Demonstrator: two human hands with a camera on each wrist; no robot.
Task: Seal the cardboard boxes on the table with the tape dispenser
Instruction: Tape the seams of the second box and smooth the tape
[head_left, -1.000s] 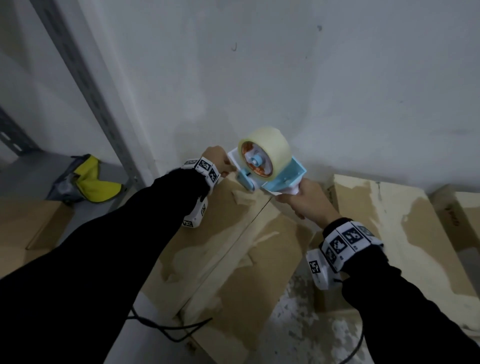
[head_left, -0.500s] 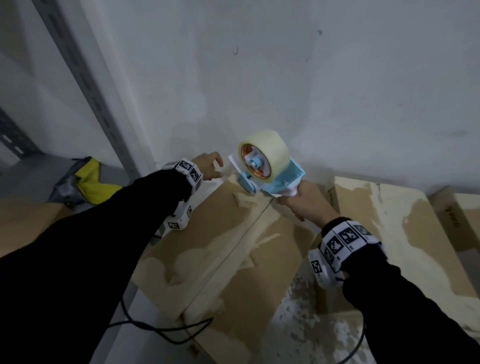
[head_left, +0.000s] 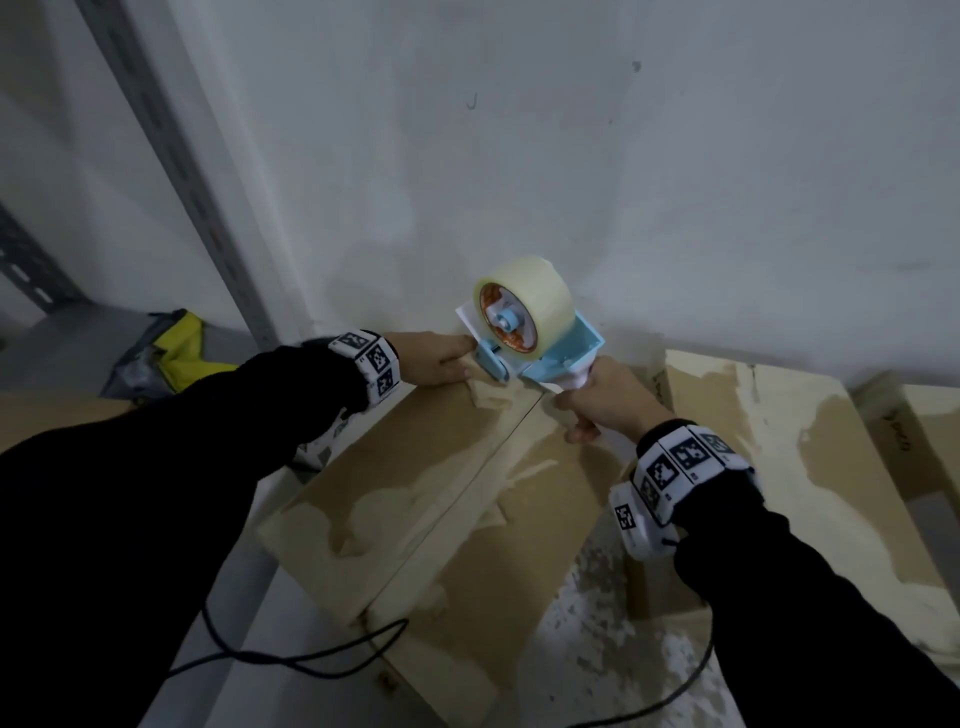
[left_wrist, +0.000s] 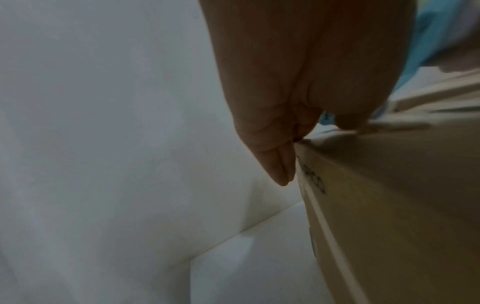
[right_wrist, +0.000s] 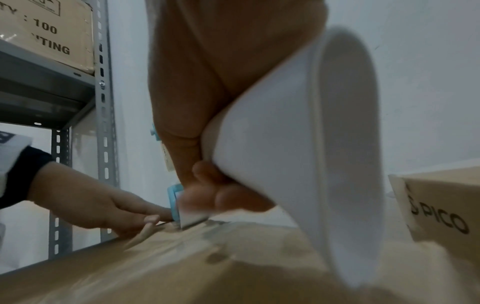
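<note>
**Q:** Where is the tape dispenser?

**A:** The blue tape dispenser (head_left: 524, 340), carrying one roll of clear tape (head_left: 530, 296), sits at the far edge of the nearest cardboard box (head_left: 415, 499), right where the closed flaps' centre seam meets the wall-side rim. Its front end touches the box top.

**Q:** And the hands?

**A:** The right hand (head_left: 602, 400) is wrapped round the dispenser's white handle (right_wrist: 291, 144), fingers curled under it, just right of the seam. The left hand (head_left: 436, 358) lies on the box's far-left corner, fingertips against the dispenser's front; the left wrist view shows its fingers (left_wrist: 280, 164) together and pointing down over the box's far edge, thumb on top. Whether it pinches a loose tape end cannot be told.

**Q:** How many boxes?

**A:** Three on the bench in the head view: the one being worked, a second (head_left: 810, 467) just beside it to the right, and part of a third (head_left: 924, 431) at the right edge. All have flaps shut, so contents are hidden. A fourth carton (right_wrist: 46, 30), printed "100", sits on a metal shelf rack (right_wrist: 103, 102) to the left.

**Q:** Anything else?

**A:** A yellow-and-grey bag (head_left: 161, 353) on the shelf at left, and black cables (head_left: 291, 660) trailing over the near edge of the bench.
</note>
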